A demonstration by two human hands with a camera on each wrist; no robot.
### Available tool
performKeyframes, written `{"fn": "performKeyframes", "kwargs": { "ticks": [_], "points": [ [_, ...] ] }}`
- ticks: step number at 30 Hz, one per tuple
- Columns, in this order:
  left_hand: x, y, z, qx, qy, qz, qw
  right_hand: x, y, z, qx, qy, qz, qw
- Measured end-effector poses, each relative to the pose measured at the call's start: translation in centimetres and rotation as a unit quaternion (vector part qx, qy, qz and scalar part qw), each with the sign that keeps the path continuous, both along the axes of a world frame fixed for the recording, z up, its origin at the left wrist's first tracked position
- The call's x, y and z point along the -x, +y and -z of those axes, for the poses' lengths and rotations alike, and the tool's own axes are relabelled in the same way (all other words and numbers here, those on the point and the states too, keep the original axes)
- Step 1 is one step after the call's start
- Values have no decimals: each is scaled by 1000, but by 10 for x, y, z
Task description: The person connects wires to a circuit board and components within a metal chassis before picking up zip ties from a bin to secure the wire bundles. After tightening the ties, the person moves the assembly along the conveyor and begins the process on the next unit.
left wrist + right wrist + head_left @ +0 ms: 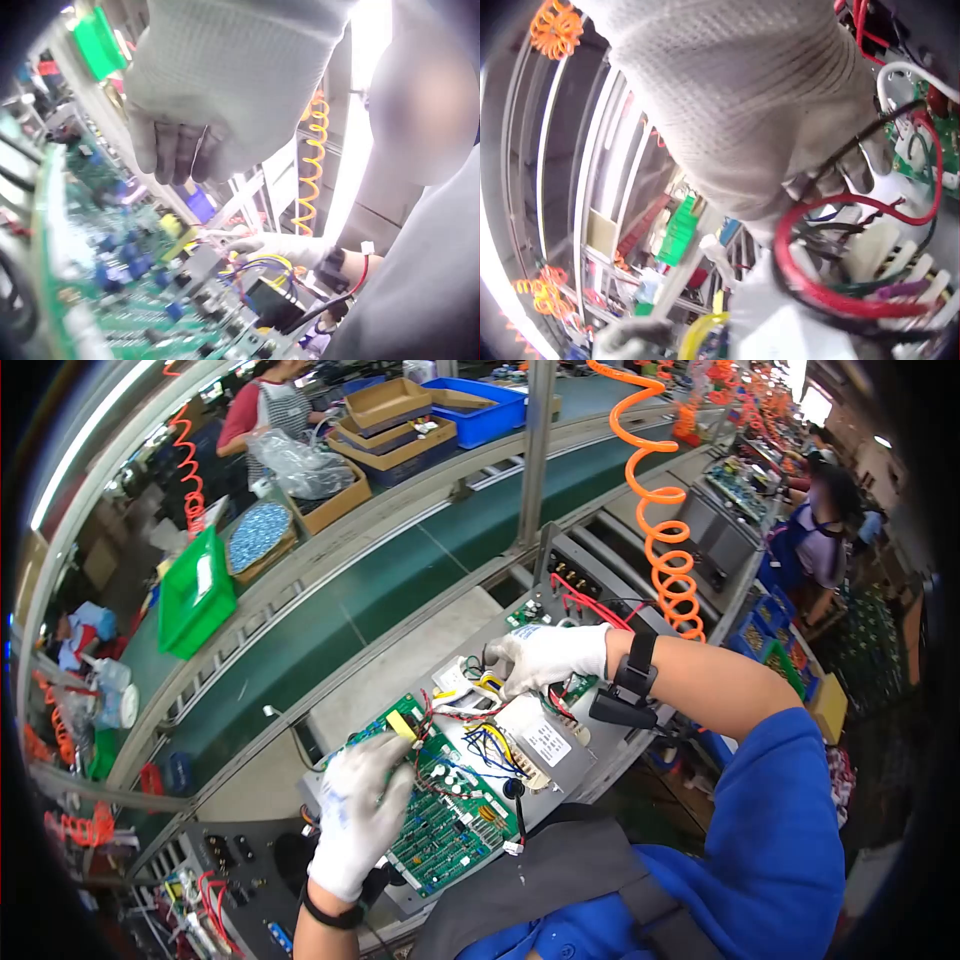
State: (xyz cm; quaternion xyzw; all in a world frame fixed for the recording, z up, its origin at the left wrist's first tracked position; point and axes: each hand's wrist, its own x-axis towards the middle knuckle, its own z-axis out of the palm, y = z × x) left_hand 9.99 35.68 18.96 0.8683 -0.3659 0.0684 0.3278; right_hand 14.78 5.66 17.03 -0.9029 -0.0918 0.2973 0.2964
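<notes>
My left hand (362, 805), in a white knit glove, hovers over the left side of a green circuit board (450, 830); its fingers are loosely bent and hold nothing. In the left wrist view the gloved fingers (176, 154) hang above the board's components. My right hand (550, 658), also gloved, is behind the labelled transformer (545, 742), its fingers curled round wires. A black wire (855, 142) runs into its fingers in the right wrist view, and a red wire (802, 281) loops below. Blue and yellow leads (490, 745) lie beside the transformer.
A metal chassis panel (335, 705) carries the board and transformer. Beyond it runs a green conveyor (370, 615) with a green bin (197, 595) on its far side. An orange coiled hose (660, 510) hangs at the right. Another chassis (245, 860) stands at lower left.
</notes>
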Motion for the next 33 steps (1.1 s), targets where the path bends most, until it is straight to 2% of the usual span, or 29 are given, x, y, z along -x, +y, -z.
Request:
{"fn": "performKeyframes", "kwargs": {
  "ticks": [1, 2, 3, 4, 5, 7, 9, 10, 11, 12, 13, 14, 15, 16, 17, 18, 19, 21, 22, 25, 26, 27, 29, 30, 31, 32, 33],
  "points": [
    [-3, -18, -5, -1, -19, 26, 999, -2, 0, -10, 42, -17, -16, 999],
    [-8, -32, -5, -16, 19, 30, 999, -6, 1, -13, 86, -117, -56, 988],
    [-12, -46, -1, -17, 26, 18, 999, -11, -1, -25, 88, -113, -54, 988],
    [-17, -60, 2, -39, -1, 1, 999, -15, 0, -41, 15, -110, -27, 993],
    [-23, -75, 10, -12, -8, -17, 1000, -19, 3, -50, -55, -107, 1, 993],
    [-41, -91, 37, -3, 78, -34, 996, -25, 23, -53, -144, -286, -81, 944],
    [-66, -77, 69, 127, 58, 38, 989, -4, 52, -80, -230, -227, -72, 944],
    [-55, -75, 46, 288, 200, -17, 936, 3, 58, -87, -318, -158, -46, 934],
    [-56, -61, 36, 218, 93, -74, 969, 6, 63, -90, -402, -86, -19, 911],
    [-55, -41, 29, 304, 188, -112, 927, 2, 55, -92, -391, -72, -11, 918],
    [-52, -22, 28, 387, 281, -149, 865, -5, 41, -93, -378, -55, -3, 924],
    [-48, -3, 36, 399, 315, -164, 846, -11, 34, -90, -178, -124, -9, 976],
    [-43, 10, 44, 411, 347, -174, 825, -22, 20, -60, -81, -195, -67, 975],
    [-36, 16, 45, 398, 359, -177, 825, -22, 18, -49, 38, -120, -50, 991],
    [-29, 18, 41, 327, 344, -161, 865, -25, 12, -23, 63, -67, -54, 994],
    [-24, 20, 37, 279, 342, -137, 887, -25, 5, 6, 34, -82, -52, 995],
    [-20, 22, 34, 232, 339, -112, 905, -35, -3, 47, -69, -24, -31, 997],
    [-15, 25, 30, 264, 370, -92, 886, -24, 9, 28, -113, 50, 11, 992],
    [-14, 27, 28, 243, 391, -87, 884, -33, -6, 63, -165, 41, -35, 985],
    [-17, 38, 45, 220, 439, -38, 870, -40, -15, 56, -198, 9, -36, 979],
    [-15, 38, 42, 211, 454, -35, 865, -37, -4, 21, -108, 24, -28, 993],
    [-12, 38, 39, 201, 469, -32, 859, -37, -3, 10, -106, 24, -24, 994],
    [-13, 40, 41, 142, 492, -12, 859, -36, -7, -3, -228, 46, 98, 968],
    [-14, 42, 41, 84, 409, 37, 908, -31, -3, -18, -259, 60, 137, 954],
    [-16, 42, 39, 26, 318, 85, 944, -30, -8, -18, -258, 58, 138, 954],
    [-16, 42, 24, -37, 300, 101, 948, -29, -13, -17, -295, 35, 98, 950],
    [-16, 46, 23, -55, 251, 132, 957, -26, -15, -17, -330, 13, 56, 942]
  ]
}}
